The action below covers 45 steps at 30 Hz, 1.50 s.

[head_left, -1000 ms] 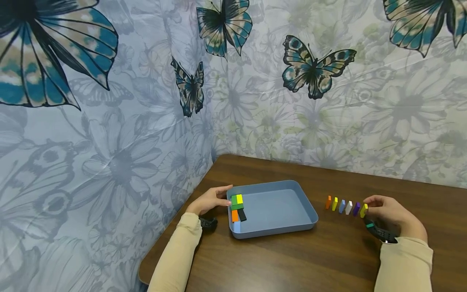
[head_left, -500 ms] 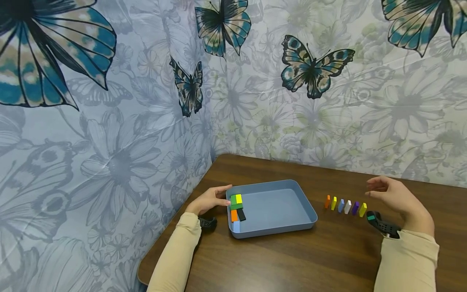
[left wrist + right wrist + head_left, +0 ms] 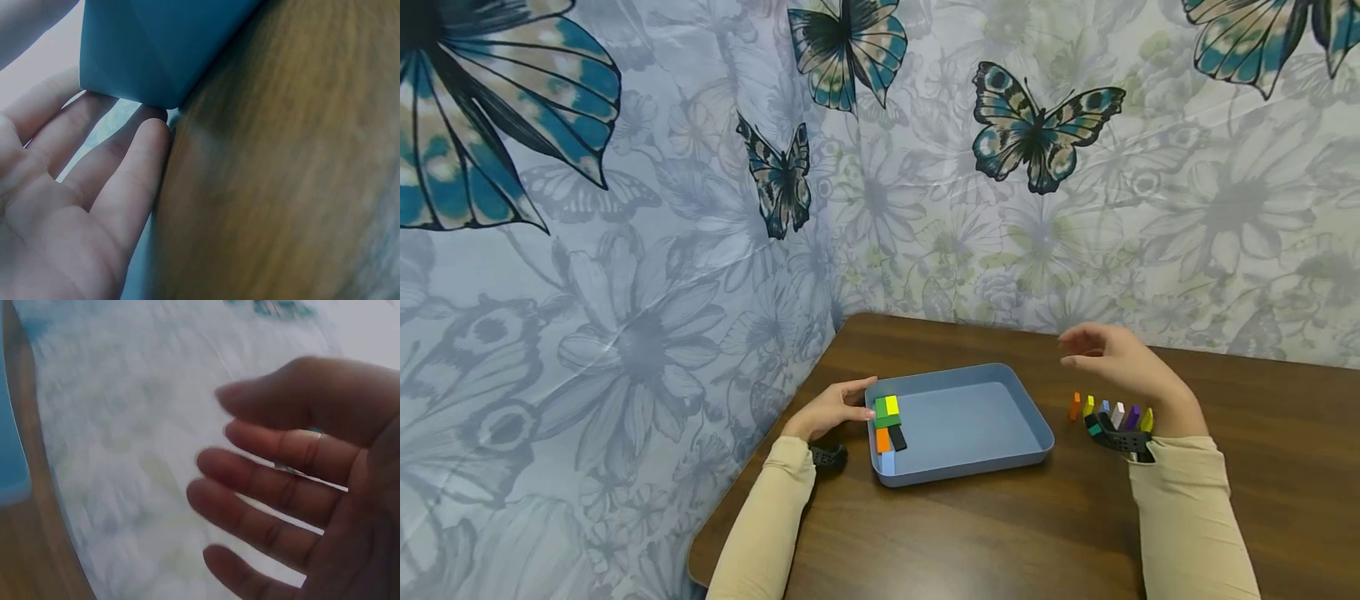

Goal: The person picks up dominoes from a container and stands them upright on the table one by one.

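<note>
A blue-grey tray (image 3: 973, 429) lies on the table with small coloured blocks (image 3: 887, 408) flat along its left side: green, yellow, orange, black and light blue. My left hand (image 3: 827, 412) rests at its far left corner, thumb at the left rim. In the left wrist view, fairly straight fingers (image 3: 134, 172) touch the tray's outer wall (image 3: 144, 50). My right hand (image 3: 1123, 367) is raised, holding nothing, fingers loosely bent and apart in the right wrist view. Below it, several thin blocks stand upright in a row, from an orange block (image 3: 1075, 406) to a yellow block (image 3: 1147, 420).
The wooden table (image 3: 985, 533) meets a patterned wall cloth (image 3: 1225, 275) at the back and left. A strap on the right wrist (image 3: 1116, 435) overlaps part of the block row from the head view.
My right hand has let go of the rightmost yellow block, which stays standing. The hand has risen and moved left over the row. My left hand stays at the tray.
</note>
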Each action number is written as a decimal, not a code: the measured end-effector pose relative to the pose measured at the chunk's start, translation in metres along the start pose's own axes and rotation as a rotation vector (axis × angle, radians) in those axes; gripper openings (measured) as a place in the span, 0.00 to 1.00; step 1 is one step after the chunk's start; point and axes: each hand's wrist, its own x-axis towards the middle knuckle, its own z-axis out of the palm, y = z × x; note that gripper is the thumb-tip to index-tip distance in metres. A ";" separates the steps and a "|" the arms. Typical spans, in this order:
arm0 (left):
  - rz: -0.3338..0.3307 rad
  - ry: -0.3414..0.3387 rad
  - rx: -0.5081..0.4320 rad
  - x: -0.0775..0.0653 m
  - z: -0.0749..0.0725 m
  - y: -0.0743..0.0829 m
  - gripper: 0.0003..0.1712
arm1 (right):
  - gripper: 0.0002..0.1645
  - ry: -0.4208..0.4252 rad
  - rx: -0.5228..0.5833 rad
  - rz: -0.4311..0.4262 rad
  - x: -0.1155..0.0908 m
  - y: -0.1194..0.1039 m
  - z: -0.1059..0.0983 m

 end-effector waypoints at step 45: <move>-0.021 0.026 -0.034 -0.002 0.004 0.002 0.42 | 0.15 -0.636 0.168 -0.070 0.139 -0.057 0.187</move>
